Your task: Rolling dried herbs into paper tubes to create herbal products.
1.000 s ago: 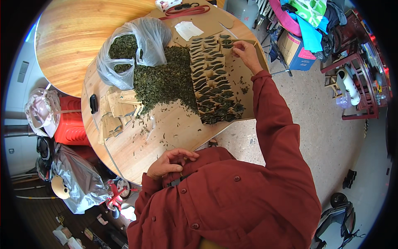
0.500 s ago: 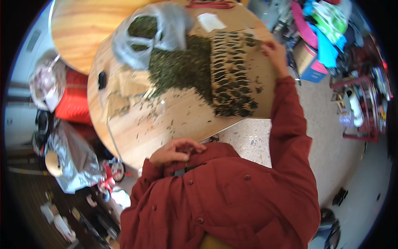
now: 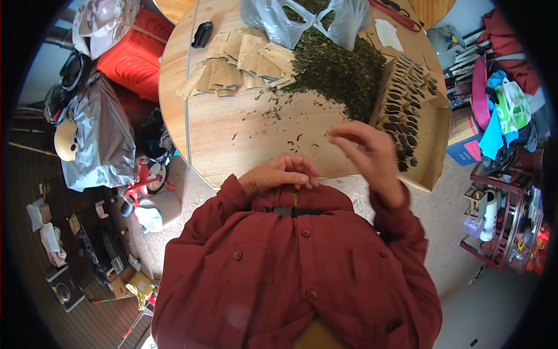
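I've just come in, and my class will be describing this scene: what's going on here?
A person in a dark red shirt is at a wooden table. The right hand is raised over its near edge, fingers bent; whether it holds anything is unclear. The left hand rests by the lap. Dry leaves lie heaped beside a plastic bag. Paper packets lie left; leaf-topped packets fill part of a cardboard box.
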A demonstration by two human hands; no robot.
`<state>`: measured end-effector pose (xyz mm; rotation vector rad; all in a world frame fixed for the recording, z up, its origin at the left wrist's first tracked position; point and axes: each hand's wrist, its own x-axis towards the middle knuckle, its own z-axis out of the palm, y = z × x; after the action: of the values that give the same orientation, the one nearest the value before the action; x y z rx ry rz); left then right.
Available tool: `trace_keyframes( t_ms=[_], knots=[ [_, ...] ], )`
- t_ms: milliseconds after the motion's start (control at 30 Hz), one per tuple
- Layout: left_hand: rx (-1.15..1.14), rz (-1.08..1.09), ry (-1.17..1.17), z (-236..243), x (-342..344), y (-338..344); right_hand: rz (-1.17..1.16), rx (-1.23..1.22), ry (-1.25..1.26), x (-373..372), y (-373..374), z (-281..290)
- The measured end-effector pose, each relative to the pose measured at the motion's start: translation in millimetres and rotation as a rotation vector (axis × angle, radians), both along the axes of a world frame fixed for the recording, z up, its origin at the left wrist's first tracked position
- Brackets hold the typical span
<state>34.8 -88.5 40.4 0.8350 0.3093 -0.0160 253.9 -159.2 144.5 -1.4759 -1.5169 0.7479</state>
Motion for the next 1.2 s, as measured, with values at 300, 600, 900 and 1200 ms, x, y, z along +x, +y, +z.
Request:
trace_keyframes(
  t_ms=[300,600,900,1200],
  knots=[
    [-0.051,0.125,-0.013,-1.1,-59.0,15.9,-0.102,0.207,-0.27,-47.6,154.4,-124.8],
    [-0.11,0.256,0.008,-3.0,-106.6,31.1,0.034,0.342,-0.453,-68.7,228.6,-113.1],
    [-0.161,0.293,0.04,-8.0,-137.8,39.4,0.443,0.188,-0.492,-202.8,269.5,-124.1],
    [-0.15,0.469,0.031,-17.1,-189.4,36.4,0.279,0.031,-1.104,-279.3,324.3,-136.3]
  ],
)
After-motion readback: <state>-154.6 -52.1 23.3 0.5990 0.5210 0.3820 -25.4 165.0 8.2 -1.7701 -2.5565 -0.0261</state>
